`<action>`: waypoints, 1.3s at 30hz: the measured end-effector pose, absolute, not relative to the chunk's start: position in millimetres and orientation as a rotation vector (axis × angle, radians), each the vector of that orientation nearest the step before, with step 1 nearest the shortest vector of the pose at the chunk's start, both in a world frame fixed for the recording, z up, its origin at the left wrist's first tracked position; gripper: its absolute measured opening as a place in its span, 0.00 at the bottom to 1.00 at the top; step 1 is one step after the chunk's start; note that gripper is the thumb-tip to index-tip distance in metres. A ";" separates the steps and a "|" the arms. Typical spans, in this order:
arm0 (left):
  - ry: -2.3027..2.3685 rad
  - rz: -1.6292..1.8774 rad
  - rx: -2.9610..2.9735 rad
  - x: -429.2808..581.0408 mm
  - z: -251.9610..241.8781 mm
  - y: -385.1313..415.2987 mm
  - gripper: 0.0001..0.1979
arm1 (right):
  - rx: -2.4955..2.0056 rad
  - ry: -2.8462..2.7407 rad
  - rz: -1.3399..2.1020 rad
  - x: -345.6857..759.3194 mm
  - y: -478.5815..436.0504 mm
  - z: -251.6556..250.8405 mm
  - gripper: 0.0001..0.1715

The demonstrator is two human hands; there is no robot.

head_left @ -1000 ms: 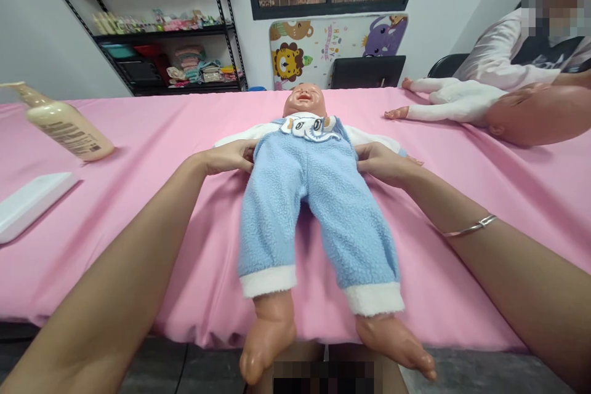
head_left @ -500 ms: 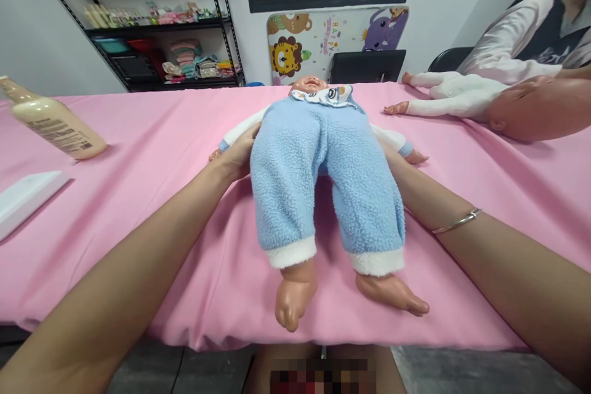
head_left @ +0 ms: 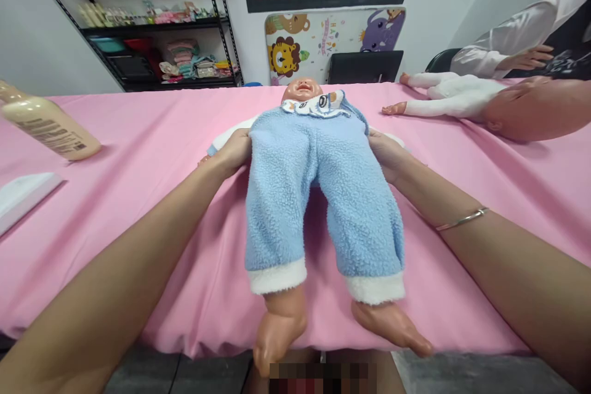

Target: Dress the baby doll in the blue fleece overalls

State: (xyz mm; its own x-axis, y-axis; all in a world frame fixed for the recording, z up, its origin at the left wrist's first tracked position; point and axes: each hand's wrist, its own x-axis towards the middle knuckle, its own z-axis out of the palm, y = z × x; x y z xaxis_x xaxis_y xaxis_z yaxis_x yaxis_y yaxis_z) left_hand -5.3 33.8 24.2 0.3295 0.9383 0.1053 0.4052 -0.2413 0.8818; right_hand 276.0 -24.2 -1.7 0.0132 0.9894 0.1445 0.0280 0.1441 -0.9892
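A baby doll (head_left: 281,197) in fluffy blue trousers with white cuffs lies face up, its head far from me and its bare feet at the near table edge. My left hand (head_left: 237,151) grips its side at the waist, on the left. On the opposite side my right hand (head_left: 386,152) holds it at the same height. The fingers of both hands are largely hidden behind the doll's body. A patterned bib-like cloth (head_left: 318,104) lies at the doll's chest, below its face.
Pink cloth (head_left: 152,129) covers the table. At the left are a lotion bottle (head_left: 50,129) and a white flat object (head_left: 28,197). A second doll (head_left: 530,108) in white lies at the right, near a co-worker's hand (head_left: 526,60). Shelves (head_left: 157,26) and a monitor (head_left: 367,66) stand behind.
The doll's body and legs have come up and closer to me, its feet now reaching the table's front edge. Both my hands moved with it. The co-worker's hand has come into view.
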 end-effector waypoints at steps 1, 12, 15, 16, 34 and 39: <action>1.190 0.827 1.828 -9.3 24.0 35.3 0.06 | -1.082 -1.265 1.094 280.8 -23.3 -0.9 0.10; 0.928 0.599 1.783 -35.9 33.5 38.4 0.04 | -1.226 -1.329 0.965 308.6 -17.7 -8.3 0.03; 0.928 0.817 1.570 -33.5 36.8 36.3 0.04 | -1.211 -1.374 1.041 302.1 -20.5 -4.9 0.07; 0.966 0.851 1.511 -31.8 36.9 36.8 0.03 | -1.205 -1.406 1.068 299.0 -21.5 -3.6 0.08; 1.076 0.393 2.808 133.1 75.9 -7.5 0.14 | -1.247 -1.317 0.538 283.9 -23.0 19.8 0.14; 1.192 0.451 2.843 138.1 59.0 4.1 0.29 | -1.454 -1.655 0.422 289.3 -31.5 25.7 0.38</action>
State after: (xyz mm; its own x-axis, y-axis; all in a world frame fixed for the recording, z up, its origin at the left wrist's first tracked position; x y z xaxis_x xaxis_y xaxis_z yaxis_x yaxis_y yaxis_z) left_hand 138.1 4.1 59.0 0.6655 0.7018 0.2541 0.6943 -0.7070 0.1346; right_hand 289.3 -31.5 25.7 0.0590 0.9233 0.3796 0.6290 0.2609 -0.7323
